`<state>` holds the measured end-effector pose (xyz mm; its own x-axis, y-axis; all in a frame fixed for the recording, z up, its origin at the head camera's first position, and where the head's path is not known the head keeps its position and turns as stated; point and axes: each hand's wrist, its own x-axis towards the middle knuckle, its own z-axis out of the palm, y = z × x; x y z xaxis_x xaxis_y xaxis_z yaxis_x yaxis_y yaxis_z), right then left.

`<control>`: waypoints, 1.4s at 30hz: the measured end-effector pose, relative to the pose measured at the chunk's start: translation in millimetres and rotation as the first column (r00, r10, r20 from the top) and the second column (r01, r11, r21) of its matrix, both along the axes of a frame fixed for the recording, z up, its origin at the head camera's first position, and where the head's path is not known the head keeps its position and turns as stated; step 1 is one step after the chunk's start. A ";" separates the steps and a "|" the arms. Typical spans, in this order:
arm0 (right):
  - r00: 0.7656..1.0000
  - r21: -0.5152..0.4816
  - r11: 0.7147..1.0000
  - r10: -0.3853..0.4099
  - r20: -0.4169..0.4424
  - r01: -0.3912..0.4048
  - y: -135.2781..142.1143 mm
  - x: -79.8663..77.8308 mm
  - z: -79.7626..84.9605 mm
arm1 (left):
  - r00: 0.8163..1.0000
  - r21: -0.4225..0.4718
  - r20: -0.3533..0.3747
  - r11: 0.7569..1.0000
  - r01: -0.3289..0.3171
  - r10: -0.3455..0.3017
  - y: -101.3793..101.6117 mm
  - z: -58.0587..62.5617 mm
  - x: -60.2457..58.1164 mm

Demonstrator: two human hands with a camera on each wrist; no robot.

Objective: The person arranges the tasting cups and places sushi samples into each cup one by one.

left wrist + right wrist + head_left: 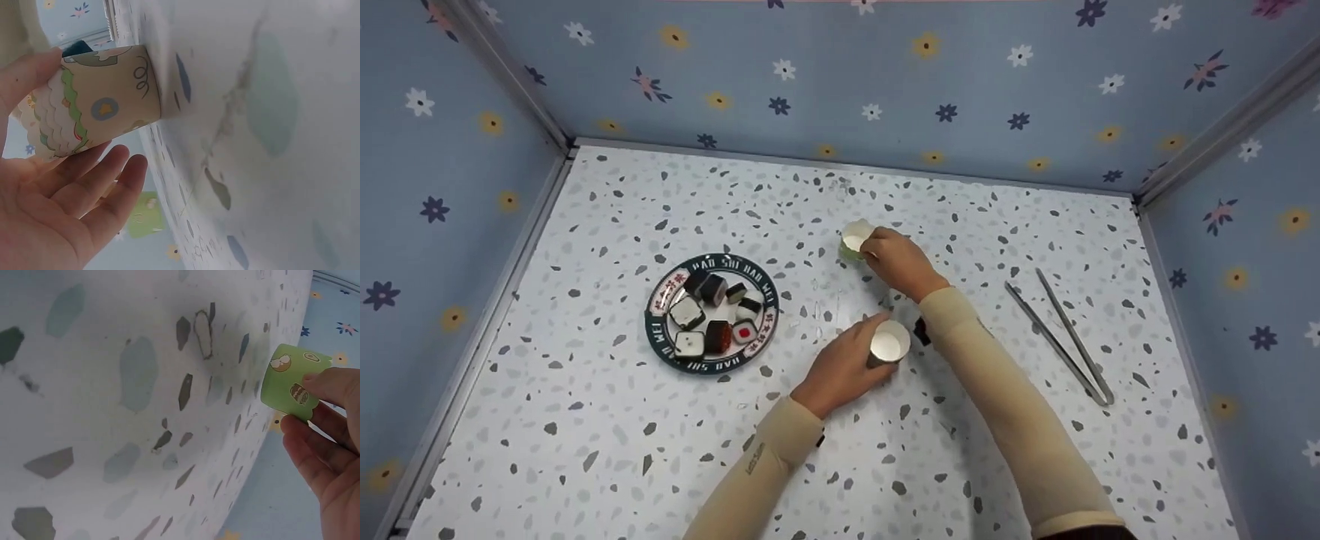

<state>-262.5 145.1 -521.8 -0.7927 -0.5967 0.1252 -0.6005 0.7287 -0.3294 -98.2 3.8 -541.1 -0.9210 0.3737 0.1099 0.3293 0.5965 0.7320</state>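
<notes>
In the head view my left hand [840,367] holds a stack of beige printed paper baking cups [889,342], its pale opening facing up. The left wrist view shows layered scalloped edges on the stack [109,101], with the thumb on one side and the fingers on the other. Farther back, my right hand [904,262] pinches a green paper baking cup [853,253] at its scalloped edge. Avocado and other food pictures cover that green cup [281,382], and its base is right at the tabletop.
Left of my hands, a dark-rimmed round plate [660,341] bears several sushi pieces [718,337]. Metal tongs [1061,341] lie spread on the right. Flowered panels [825,82] enclose the speckled tabletop [585,420] at the back and sides.
</notes>
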 end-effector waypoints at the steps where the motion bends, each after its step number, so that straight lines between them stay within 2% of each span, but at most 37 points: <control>1: 1.000 0.009 1.000 -0.007 0.006 0.007 -1.5 -1.7 -2.2 | 1.000 -0.005 -0.002 1.000 0.001 -0.001 0.3 0.0 1.1; 4: 0.999 0.036 0.999 -0.034 0.004 0.034 -4.0 -4.3 -7.3 | 1.000 -0.023 -0.001 1.000 0.006 -0.006 1.1 0.7 3.2; 9: 0.996 0.037 0.998 -0.041 -0.079 0.044 -5.5 -4.4 -10.3 | 1.000 -0.027 -0.027 1.000 0.004 -0.005 -0.1 1.3 3.5; 12: 0.991 0.021 1.000 -0.017 -0.134 0.020 -6.4 -0.4 -6.4 | 0.999 -0.023 -0.036 1.000 -0.002 0.001 -2.6 0.2 3.4; 15: 0.981 0.008 1.000 0.013 -0.192 -0.012 -0.8 8.8 4.4 | 0.999 -0.025 -0.036 1.000 0.006 -0.007 -2.7 -0.3 2.8; 21: 0.967 -0.031 0.998 0.042 -0.250 -0.051 19.9 40.2 34.0 | 0.999 -0.034 -0.036 0.999 0.008 -0.009 -3.9 -1.3 0.0; 25: 0.951 -0.045 0.999 0.015 -0.309 -0.030 37.3 70.1 43.1 | 1.000 -0.022 -0.024 1.000 0.009 -0.010 -4.3 -2.1 -0.9; 30: 0.926 -0.014 1.000 0.008 -0.377 -0.015 49.6 109.5 38.8 | 1.000 0.000 0.020 1.000 -0.007 0.007 -6.2 -2.9 -0.5; 33: 0.922 -0.027 0.999 0.021 -0.386 -0.034 52.1 130.8 32.4 | 0.999 -0.005 0.039 1.000 -0.017 0.017 -7.5 -3.9 0.2; 38: 0.936 -0.076 0.994 0.049 -0.350 -0.080 52.8 154.9 23.0 | 0.999 -0.010 0.040 1.000 -0.024 0.024 -7.4 -4.5 -1.1; 42: 0.952 -0.047 0.996 0.063 -0.299 -0.081 52.6 164.1 14.1 | 0.999 0.011 0.050 1.000 -0.012 0.011 -5.6 -5.4 -2.5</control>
<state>-98.4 197.7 -507.7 -0.6696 -0.6355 0.3843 -0.7277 0.6649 -0.1684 -100.6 -1.8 -546.5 -0.9296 0.3623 0.0674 0.2853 0.5919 0.7538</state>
